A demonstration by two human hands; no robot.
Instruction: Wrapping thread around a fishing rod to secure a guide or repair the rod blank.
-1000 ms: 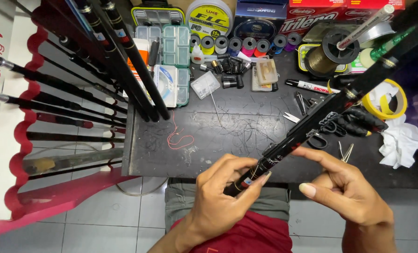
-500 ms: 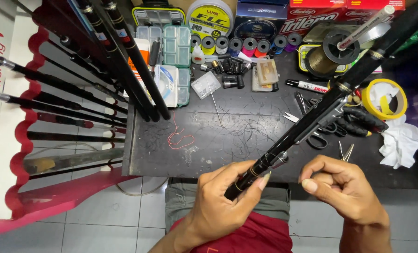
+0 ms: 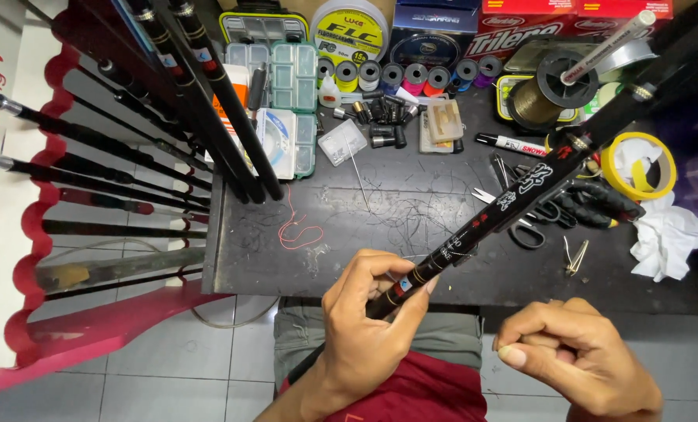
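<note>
A dark desk [image 3: 411, 258] is spreading across the far half of the view, and a red scalloped rack [image 3: 36, 234] is standing at its left, carrying a row of dark fishing rods [image 3: 91, 176] that are pointing toward the desk. More dark rods [image 3: 208, 101] are leaning over the desk's far left corner.

A long black fishing rod [image 3: 521, 195] with pale markings is running diagonally from the near middle up to the far right, passing above the desk. The left hand [image 3: 365, 328] is grasping this rod near its lower end, fingers wrapped over the top and thumb pressing beneath. The right hand [image 3: 576, 355] is hovering just right of the rod, apart from it, with fingers curled in and thumb and forefinger pinched together; whether anything thin is lying between them cannot be told.

On the desk, a crumpled white cloth [image 3: 669, 238] is lying at the right, a yellow tape roll [image 3: 638, 166] just beyond it, clear compartment boxes [image 3: 290, 78] at the far left, and black-handled scissors [image 3: 521, 227] beneath the rod. A red thread [image 3: 298, 230] is curling near the left.
</note>
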